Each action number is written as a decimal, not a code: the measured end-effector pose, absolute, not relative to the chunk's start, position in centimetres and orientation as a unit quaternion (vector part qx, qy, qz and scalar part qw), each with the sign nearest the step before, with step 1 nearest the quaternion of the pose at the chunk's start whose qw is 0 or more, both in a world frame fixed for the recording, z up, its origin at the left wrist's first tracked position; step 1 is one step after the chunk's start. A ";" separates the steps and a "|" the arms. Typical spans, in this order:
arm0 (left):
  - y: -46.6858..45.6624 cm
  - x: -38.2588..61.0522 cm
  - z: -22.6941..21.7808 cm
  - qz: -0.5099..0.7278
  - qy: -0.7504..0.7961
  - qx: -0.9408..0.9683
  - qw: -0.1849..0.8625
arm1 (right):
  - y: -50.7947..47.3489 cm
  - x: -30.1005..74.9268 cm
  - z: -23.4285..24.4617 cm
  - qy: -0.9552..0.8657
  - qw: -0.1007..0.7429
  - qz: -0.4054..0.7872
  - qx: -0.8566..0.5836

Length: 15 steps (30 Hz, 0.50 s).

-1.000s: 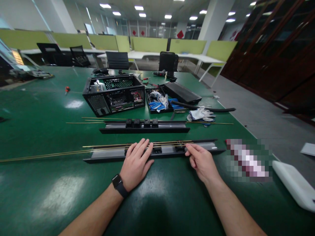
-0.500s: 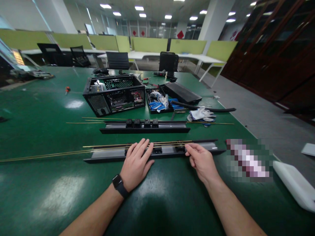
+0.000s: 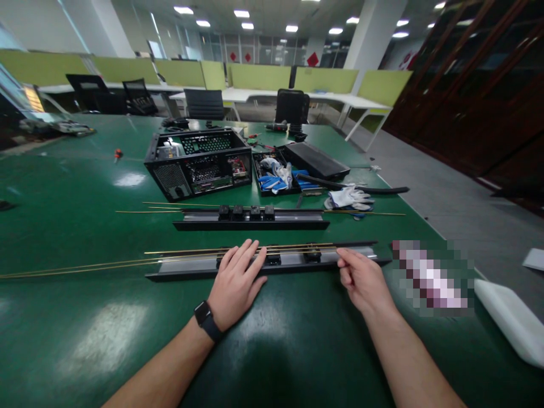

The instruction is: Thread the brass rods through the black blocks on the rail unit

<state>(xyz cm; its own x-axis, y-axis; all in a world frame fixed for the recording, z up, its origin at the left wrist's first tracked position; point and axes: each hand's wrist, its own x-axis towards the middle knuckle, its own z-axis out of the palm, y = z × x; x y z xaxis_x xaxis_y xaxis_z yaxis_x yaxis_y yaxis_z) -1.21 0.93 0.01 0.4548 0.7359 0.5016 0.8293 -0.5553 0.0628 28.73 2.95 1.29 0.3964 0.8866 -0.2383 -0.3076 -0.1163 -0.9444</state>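
Observation:
A long black channel (image 3: 182, 276) with a pale inner floor lies across the green table in front of me. Black blocks sit inside it; one block (image 3: 313, 254) shows between my hands, and others are partly covered by my left hand. Several thin brass rods (image 3: 174, 252) run lengthwise over the channel, some reaching far out to the left. My left hand (image 3: 237, 277) rests flat across the rods and blocks, fingers stretched out, a watch on the wrist. Near the channel's right end, my right hand (image 3: 361, 277) pinches the end of one brass rod between thumb and forefinger.
A second channel (image 3: 250, 225) with several black blocks and rods lies behind. Beyond it are an open computer case (image 3: 199, 164), a tray with gloves (image 3: 274, 175), more gloves (image 3: 348, 197) and a black tube (image 3: 382, 190). A white object (image 3: 508, 320) lies at right.
My right hand has moved a little to the right along the channel, away from the block, still pinching. My left hand has stayed in place.

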 end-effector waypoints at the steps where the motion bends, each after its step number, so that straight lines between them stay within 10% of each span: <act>1: 0.9 -1.2 0.0 -0.244 -0.462 -0.847 0.095 | 2.9 28.8 1.3 -0.254 0.615 0.483 -0.569; 15: 1.0 -1.3 -0.3 -0.249 -0.458 -0.848 0.097 | 3.0 29.1 1.3 -0.262 0.593 0.510 -0.566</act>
